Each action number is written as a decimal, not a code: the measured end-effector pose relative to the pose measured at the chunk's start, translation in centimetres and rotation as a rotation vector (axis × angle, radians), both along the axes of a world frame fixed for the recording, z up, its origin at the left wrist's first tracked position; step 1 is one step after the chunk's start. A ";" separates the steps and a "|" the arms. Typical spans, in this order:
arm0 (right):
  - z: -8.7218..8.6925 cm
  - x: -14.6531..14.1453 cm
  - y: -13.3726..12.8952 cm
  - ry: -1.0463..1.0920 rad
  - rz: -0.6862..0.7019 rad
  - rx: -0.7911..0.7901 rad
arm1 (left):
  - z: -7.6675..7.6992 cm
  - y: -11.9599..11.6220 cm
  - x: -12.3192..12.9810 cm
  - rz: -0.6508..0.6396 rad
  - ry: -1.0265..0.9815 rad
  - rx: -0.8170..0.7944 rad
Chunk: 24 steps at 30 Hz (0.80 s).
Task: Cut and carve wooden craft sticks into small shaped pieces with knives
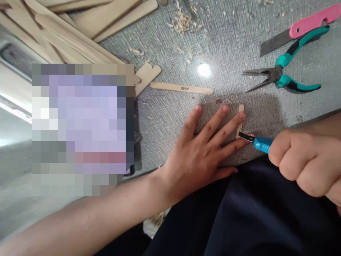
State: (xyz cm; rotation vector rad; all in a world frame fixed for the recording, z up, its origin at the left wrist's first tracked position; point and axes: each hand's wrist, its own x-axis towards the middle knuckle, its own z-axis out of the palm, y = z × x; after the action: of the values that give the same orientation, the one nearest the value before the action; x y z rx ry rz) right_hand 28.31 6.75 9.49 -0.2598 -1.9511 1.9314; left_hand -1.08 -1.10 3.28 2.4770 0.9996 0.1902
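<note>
My left hand (pixel 199 145) lies palm down on the grey textured table with its fingers spread. One fingertip rests on a short wooden craft stick (pixel 241 109), and another finger lies near its lower end. Closed in a fist, my right hand (pixel 303 160) grips a blue-handled craft knife (pixel 262 144). The knife's dark blade touches or sits just over the stick's lower end, close to my left fingers; exact contact is hard to tell. Above my left hand lies a longer craft stick (pixel 167 86) with a small slot cut in it.
Teal-handled needle-nose pliers (pixel 277 74) lie spread at right, beside a pink-handled cutter (pixel 314 21) with its blade exposed. Many wooden sticks (pixel 80 39) are heaped at upper left. Wood shavings (pixel 183 21) litter the table. A pixelated patch hides the left part.
</note>
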 end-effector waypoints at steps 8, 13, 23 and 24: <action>-0.6 -0.2 0.5 0.067 0.054 -0.006 | 0.1 0.0 -0.1 -0.002 0.026 -0.025; -1.1 0.0 0.7 0.089 -0.062 -0.003 | 0.1 0.0 0.0 -0.006 0.018 -0.003; -0.3 -0.5 2.5 0.053 0.073 0.087 | 0.2 0.5 0.1 -0.009 0.009 -0.004; -0.2 -0.3 2.9 0.031 0.107 0.138 | 0.2 0.6 0.1 -0.011 0.004 -0.003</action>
State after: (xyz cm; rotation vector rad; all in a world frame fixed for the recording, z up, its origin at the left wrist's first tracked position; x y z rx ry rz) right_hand 28.05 9.64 9.30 -0.0882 -2.1051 1.8424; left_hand -0.99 -0.54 3.45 2.4804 0.9870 0.1801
